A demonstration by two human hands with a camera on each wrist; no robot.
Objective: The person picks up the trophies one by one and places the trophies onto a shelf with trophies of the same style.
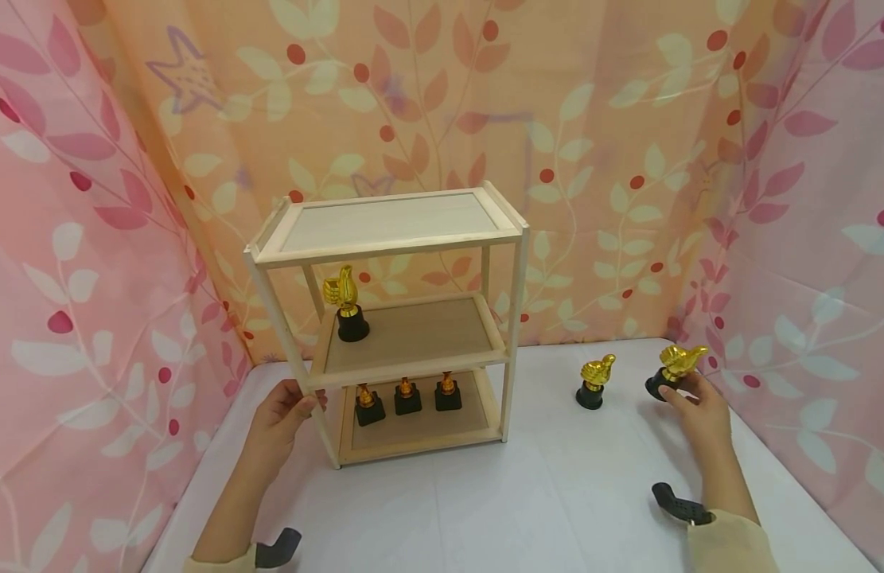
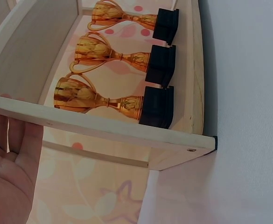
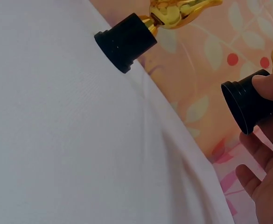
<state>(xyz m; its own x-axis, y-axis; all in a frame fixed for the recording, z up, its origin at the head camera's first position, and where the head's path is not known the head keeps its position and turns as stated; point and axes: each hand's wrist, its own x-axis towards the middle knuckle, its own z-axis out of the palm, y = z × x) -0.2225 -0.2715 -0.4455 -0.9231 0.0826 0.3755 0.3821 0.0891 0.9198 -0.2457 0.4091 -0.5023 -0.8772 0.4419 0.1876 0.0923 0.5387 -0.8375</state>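
Note:
My right hand (image 1: 702, 414) pinches a gold thumbs-up trophy (image 1: 676, 364) by its black base, tilted. In the right wrist view that base (image 3: 248, 100) shows its hollow underside, thumb on one side and fingers beneath. Left of it, a second thumbs-up trophy (image 1: 590, 394) stands upright on the white cloth. My left hand (image 1: 275, 426) grips the left front post of a pale wooden three-tier shelf (image 1: 399, 219). On the middle tier, at the left, stands another thumbs-up trophy (image 1: 352, 322). Three gold cup trophies (image 2: 120, 105) with black square bases line the bottom tier.
White cloth (image 1: 549, 493) covers the table under the shelf and trophies. Behind hangs an orange leaf-patterned curtain (image 1: 592, 199), with pink patterned curtains (image 1: 76, 263) closing in both sides. Black curved pieces (image 1: 678, 505) sit at both wrists by the sleeves.

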